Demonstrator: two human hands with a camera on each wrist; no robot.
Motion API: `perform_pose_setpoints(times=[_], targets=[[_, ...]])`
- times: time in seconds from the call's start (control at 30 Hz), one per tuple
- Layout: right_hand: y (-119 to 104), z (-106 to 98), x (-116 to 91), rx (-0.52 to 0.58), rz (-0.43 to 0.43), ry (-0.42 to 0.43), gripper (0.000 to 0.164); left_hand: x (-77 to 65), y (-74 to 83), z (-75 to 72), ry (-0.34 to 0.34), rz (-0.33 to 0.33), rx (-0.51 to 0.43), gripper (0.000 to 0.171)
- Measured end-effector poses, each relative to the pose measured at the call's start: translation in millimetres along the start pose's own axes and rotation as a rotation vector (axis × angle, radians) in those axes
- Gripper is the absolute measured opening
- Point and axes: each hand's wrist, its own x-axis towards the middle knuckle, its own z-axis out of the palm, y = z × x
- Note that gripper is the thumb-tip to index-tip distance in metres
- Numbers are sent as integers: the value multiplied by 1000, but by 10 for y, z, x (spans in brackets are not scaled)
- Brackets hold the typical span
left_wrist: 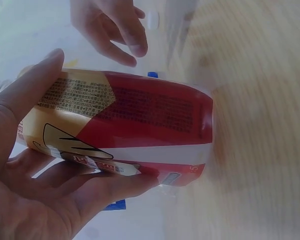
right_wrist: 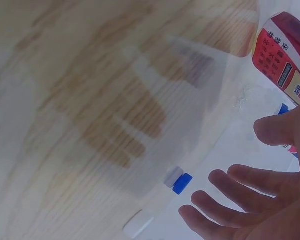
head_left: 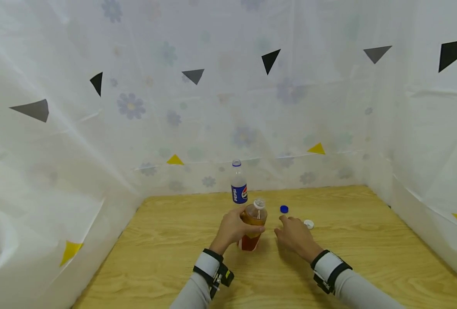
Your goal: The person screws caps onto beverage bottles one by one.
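My left hand grips a bottle of amber drink, thumb on the near side and fingers round the far side. Its neck has a white ring and no cap on it. In the left wrist view the bottle's red and gold label faces the camera. My right hand is held over the table to the right of the bottle, holding nothing; its fingers are spread and slightly bent in the right wrist view. Just beyond its fingertips lies a blue bottle cap. A white cap lies beside that hand.
Behind the held bottle stands a clear Pepsi bottle with a blue label and no cap. The wood-grain table meets pale plastic sheeting at the back and both sides, marked with black, grey and yellow triangles.
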Motion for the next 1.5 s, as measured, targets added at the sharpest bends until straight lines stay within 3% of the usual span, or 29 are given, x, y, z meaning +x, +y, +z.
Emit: perform_pose_setpoints(times=[0.57, 0.8, 1.07, 1.23, 1.5], targets=[[5, -117, 53, -48, -75, 65, 49, 7, 95, 9, -21, -49, 67, 72], [52, -394, 279, -131, -110, 122, 47, 10, 103, 12, -17, -35, 87, 75], [162, -705, 453, -133, -60, 130, 49, -3, 97, 29, -6, -48, 70, 70], [350, -604, 407, -101, -36, 84, 47, -1, 110, 42, 2, -44, 60, 68], [596, -320, 299, -16, 97, -38, 50, 25, 97, 69, 3, -60, 79, 70]])
